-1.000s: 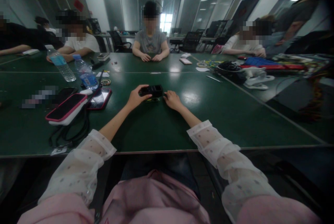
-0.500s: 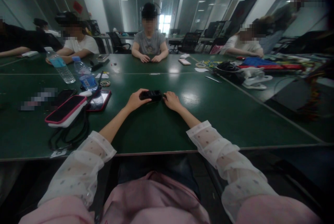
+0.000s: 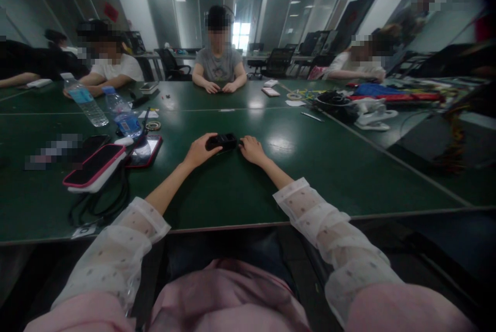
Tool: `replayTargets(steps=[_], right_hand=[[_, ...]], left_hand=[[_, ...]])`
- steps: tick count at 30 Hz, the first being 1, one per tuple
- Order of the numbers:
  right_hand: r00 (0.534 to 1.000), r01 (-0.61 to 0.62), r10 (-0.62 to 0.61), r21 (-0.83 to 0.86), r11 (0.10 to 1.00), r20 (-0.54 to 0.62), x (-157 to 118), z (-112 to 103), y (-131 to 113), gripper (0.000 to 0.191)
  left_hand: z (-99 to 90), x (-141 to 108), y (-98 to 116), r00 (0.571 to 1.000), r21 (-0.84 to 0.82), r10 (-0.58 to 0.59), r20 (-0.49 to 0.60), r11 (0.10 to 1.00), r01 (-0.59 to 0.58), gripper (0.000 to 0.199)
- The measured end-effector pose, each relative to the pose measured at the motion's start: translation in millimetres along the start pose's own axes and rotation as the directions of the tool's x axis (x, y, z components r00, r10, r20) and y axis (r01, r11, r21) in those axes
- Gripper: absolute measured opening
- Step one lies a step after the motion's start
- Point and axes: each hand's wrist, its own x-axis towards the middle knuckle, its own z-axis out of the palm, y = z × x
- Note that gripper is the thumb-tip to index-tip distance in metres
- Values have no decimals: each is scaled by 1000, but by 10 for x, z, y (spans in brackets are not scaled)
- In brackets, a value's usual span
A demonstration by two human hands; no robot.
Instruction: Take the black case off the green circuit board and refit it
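On the green table point(image 3: 232, 192) in front of me lies a small black object point(image 3: 225, 141), with open recesses on its upper side. My left hand point(image 3: 200, 150) grips its left end between thumb and fingers. Just off its right end is my right hand point(image 3: 251, 149), with the fingers curled together around a small dark piece that is too small to make out. Both forearms rest over the near half of the table.
At the left are a pink-rimmed phone point(image 3: 95, 166), a red-edged phone point(image 3: 145, 152), black cables and two water bottles point(image 3: 87, 100) point(image 3: 123, 115). A pen point(image 3: 312, 116) and a cable pile point(image 3: 337, 105) lie at the right. A person point(image 3: 219, 63) sits opposite.
The whole view has shifted slightly. Both hands keep nearly the same places at the black object, whose recessed top now shows a little differently.
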Motion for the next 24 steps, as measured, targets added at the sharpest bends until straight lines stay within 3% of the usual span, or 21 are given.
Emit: replayTargets(steps=[6,16,24], right_hand=[[1000,10,-10,2,1000,-12,10,15,15,40],[1000,-4,4,4,1000,0,24,23,2,41],[1000,-23,23,-4,1000,9,16,8,-14,41]], left_hand=[[-27,-14,-23,989,154,39,142,986,-61,86],[-76,-27,-36,988,289,75,137,951,-113,84],[28,-43,-178,992,142,76,99,986,-89,78]])
